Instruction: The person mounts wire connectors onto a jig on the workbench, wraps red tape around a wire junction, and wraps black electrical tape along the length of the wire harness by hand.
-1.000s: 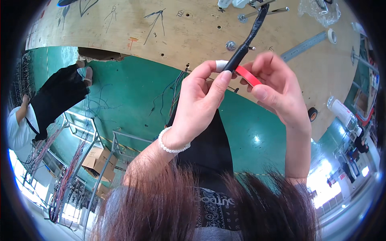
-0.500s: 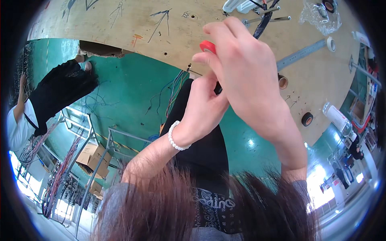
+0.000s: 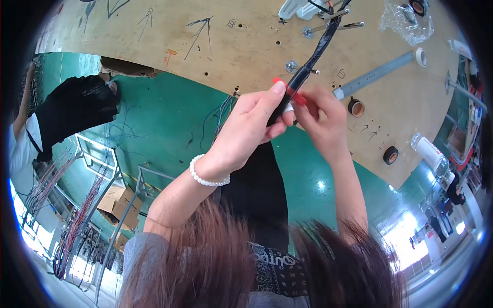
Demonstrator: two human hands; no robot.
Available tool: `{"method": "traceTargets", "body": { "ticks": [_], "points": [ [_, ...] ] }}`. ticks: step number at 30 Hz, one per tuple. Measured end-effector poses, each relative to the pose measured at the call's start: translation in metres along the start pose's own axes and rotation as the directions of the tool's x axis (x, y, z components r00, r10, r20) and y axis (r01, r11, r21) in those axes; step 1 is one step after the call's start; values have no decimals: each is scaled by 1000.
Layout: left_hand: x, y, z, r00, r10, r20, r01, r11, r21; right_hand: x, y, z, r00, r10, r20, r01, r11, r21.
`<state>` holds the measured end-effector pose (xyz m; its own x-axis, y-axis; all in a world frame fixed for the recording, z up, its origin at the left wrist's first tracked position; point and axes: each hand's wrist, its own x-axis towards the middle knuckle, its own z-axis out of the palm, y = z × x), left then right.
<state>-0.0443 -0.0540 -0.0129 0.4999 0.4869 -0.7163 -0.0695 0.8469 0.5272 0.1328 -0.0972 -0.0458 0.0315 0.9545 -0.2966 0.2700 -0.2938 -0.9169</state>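
Observation:
A black-wrapped cable bundle (image 3: 309,65) slants down from the board's pegs into my left hand (image 3: 249,118). My left fingers are closed round its lower part, with the thumb pressed on top. Red tape (image 3: 295,95) lies across the bundle just beyond that thumb, one end sticking out on the left. On the other side, my right hand (image 3: 326,117) pinches the red tape close to the bundle; its fingertips are slightly blurred. Something small and white (image 3: 288,107) shows beneath the bundle between the hands.
On the wooden board (image 3: 169,31) are a steel ruler (image 3: 377,74), a white tape roll (image 3: 421,57), brown-cored tape (image 3: 356,107), a black tape roll (image 3: 391,155) and metal pegs (image 3: 354,24). A plastic bottle (image 3: 430,153) is at right. Another person (image 3: 77,113) stands at left.
My right hand has come down and right from above the left hand, uncovering the bundle. The red tape now lies across the bundle. My left hand has shifted slightly left, its thumb now on top.

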Motion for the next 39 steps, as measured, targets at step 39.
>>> {"method": "traceTargets", "body": {
  "ticks": [39],
  "points": [
    [2, 15, -38, 991, 130, -14, -115, 919, 376, -46, -17, 14, 809, -480, -340, 323, 845, -427]
  ]
}}
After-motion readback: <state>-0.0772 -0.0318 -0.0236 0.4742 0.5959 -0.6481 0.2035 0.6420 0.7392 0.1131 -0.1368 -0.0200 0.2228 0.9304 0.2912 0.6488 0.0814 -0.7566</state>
